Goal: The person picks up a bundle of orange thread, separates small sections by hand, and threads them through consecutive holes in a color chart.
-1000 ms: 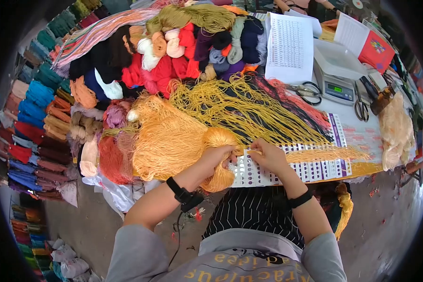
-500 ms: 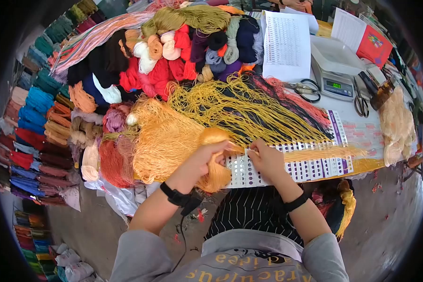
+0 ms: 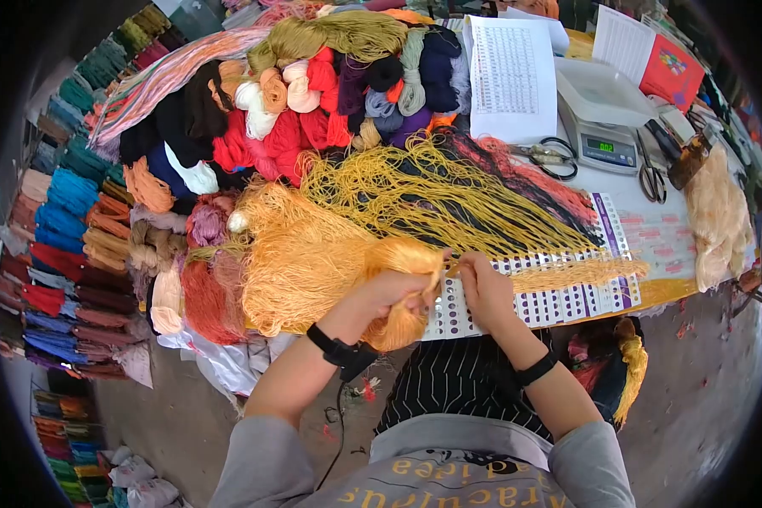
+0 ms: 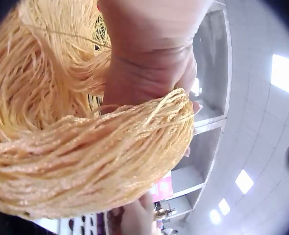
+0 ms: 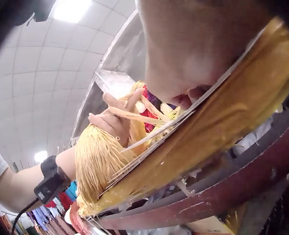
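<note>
My left hand [image 3: 398,292] grips a thick pale-orange yarn skein [image 4: 90,156], whose strands loop around the hand and hang below it. In the right wrist view, thin strands stretch away from the left fingers [image 5: 116,113]. Close beside it, my right hand [image 3: 488,292] pinches strands between thumb and fingers over the white hole-punched cards [image 3: 533,315]. Cut pale-orange strands [image 3: 559,274] lie across these cards, right of the right hand. To the left, a large loose heap of the same orange yarn [image 3: 300,262] joins the skein.
Yellow and black strands [image 3: 432,203] spread behind the hands. Bundled skeins of many colours [image 3: 288,106] crowd the back left. At the right are a printed sheet [image 3: 510,80], scissors [image 3: 557,161], a digital scale [image 3: 605,140] and a bag of pale yarn [image 3: 720,222].
My left hand drew slightly left with the skein, then came back right, close to the right hand. The right hand stays over the cards, pinching throughout.
</note>
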